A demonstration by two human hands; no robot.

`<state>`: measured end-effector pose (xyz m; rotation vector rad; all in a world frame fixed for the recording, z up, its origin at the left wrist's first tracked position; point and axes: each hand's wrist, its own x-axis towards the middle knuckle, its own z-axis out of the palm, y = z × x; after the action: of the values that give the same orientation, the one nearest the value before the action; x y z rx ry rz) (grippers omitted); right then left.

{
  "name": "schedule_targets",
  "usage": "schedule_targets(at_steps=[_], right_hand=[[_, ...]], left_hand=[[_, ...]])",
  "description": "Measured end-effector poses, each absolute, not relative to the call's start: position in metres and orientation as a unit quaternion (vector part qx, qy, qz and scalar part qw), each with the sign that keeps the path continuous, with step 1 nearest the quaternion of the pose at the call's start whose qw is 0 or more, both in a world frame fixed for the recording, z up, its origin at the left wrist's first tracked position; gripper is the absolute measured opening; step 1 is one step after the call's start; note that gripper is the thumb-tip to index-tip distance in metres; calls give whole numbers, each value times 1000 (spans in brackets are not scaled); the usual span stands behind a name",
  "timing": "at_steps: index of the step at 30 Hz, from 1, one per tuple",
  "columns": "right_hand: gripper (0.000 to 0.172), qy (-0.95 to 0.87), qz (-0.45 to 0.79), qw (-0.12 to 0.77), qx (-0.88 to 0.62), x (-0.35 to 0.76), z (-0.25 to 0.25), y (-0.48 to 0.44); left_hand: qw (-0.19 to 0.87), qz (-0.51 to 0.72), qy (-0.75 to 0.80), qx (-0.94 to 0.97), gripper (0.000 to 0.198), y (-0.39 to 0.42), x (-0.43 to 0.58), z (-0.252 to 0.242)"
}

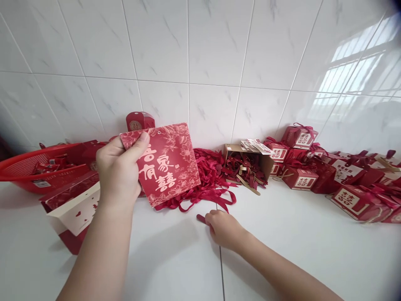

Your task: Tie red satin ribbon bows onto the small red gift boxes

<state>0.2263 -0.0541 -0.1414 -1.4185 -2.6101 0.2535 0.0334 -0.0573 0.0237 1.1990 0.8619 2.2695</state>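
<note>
My left hand [120, 177] holds up a red square card [177, 156] printed with white characters and pale flowers, pinched between thumb and fingers at its left side. A small hole shows near its top edge. Low over the white surface, my right hand [225, 229] is closed around a short dark red strap [201, 218], whose rounded end sticks out to the left. Behind the card lies a heap of red ribbons [211, 167], partly covered by it. An open red box with a cream flap [77, 215] stands left of my left forearm.
A red plastic basket [19, 177] with small red packets stands at the left. Against the tiled wall, a cardboard box [232, 148] on its side holds many straps, with white cards [255, 145] on top. Finished-looking red gift boxes [302, 179] crowd the right.
</note>
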Motion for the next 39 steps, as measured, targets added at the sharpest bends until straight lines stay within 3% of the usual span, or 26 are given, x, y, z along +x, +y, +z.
schedule_targets(at_steps=[5,10,14,17,23,31,36,39], right_hand=[[19,-832,144,191,-501,216,-155,-49],[30,-803,204,237,-507,218,-166,-37],[26,-690,381,368,-493,233,-158,-26],[22,-617,465,403,-491,241,-149,-18],[19,-567,529,427,-465,247,-119,-26],[31,-570,566,486,-345,270,-59,-62],[15,-569,611,505,-218,279,-40,-85],[11,-577,628,486,-190,279,-35,-96]], left_hand=[[213,794,334,461,14,-57,35,19],[148,736,407,520,26,-59,45,14],[87,646,464,600,34,-52,46,7],[64,584,499,637,36,-35,46,-4],[157,468,529,690,29,-3,53,-35],[305,327,480,755,28,-7,57,-43],[62,376,466,799,24,-41,65,-20],[85,401,394,822,27,-73,73,-2]])
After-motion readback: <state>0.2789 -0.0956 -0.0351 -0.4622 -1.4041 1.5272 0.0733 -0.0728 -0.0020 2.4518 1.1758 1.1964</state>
